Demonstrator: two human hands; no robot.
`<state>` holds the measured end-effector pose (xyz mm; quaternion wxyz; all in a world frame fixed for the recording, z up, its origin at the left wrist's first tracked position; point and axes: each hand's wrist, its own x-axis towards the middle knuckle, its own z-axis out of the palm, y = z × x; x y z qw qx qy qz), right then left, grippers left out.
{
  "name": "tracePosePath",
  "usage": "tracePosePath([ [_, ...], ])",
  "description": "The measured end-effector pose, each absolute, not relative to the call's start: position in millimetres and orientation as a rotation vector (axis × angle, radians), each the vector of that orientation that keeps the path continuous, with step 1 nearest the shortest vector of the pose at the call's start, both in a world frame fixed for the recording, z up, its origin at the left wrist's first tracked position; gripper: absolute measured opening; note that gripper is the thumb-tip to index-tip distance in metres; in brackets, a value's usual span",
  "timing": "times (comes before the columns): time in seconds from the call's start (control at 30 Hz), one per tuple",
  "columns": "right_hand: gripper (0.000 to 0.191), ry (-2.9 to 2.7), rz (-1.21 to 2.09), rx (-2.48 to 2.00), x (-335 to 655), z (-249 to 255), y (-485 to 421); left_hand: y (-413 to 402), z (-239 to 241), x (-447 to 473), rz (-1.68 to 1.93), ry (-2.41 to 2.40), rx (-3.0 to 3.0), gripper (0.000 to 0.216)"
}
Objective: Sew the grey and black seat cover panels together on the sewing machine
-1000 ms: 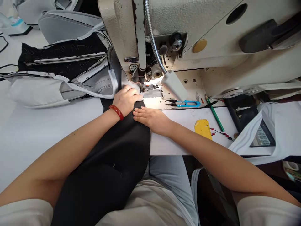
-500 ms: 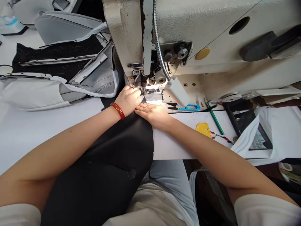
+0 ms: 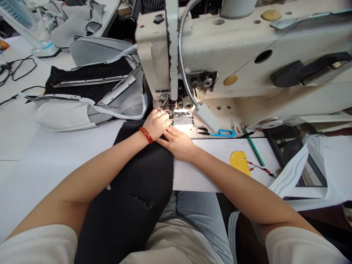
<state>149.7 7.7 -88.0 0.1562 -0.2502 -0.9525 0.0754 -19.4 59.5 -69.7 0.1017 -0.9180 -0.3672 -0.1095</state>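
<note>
Feeding black fabric panel (image 3: 143, 172) under the presser foot (image 3: 171, 110) of an industrial sewing machine (image 3: 233, 58). Left hand (image 3: 157, 124), red bangle at the wrist, curled loosely with fingertips pinching the panel's edge right at the foot. Right hand (image 3: 178, 141) laid flat, fingers spread narrow, pressing the same edge down on the lit machine bed; nothing gripped. Leading end of the panel at the needle; most of its length hangs off the table edge (image 3: 198, 183) into the lap, so, by judgement, seam only begun and nearly the whole run left. Stitching itself too small to tell. Blue thread snips (image 3: 222, 133), green pencil (image 3: 253, 146) and yellow tailor's chalk (image 3: 239, 161) lie unused to the right. Grey and black sewn covers (image 3: 90, 91) stacked beyond the left hand.
</note>
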Motion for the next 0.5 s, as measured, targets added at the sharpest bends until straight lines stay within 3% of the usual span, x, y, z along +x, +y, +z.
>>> tracePosePath([
  [0.1,0.055,-2.789,0.266,-0.762,151,-83,7,46,-58,-49,-0.479,-1.077,-2.824,0.037],
  [0.2,0.061,-2.868,0.325,-0.805,151,-75,5,37,-49,-100,-0.627,-1.542,-2.567,0.037],
  [0.33,0.07,-2.92,0.373,-0.838,150,-68,4,56,-53,-157,-0.251,-2.003,-2.318,0.071],
  [0.5,0.077,-2.906,0.416,-0.833,152,-70,4,88,-22,-158,0.116,-2.007,-2.213,0.03],
])
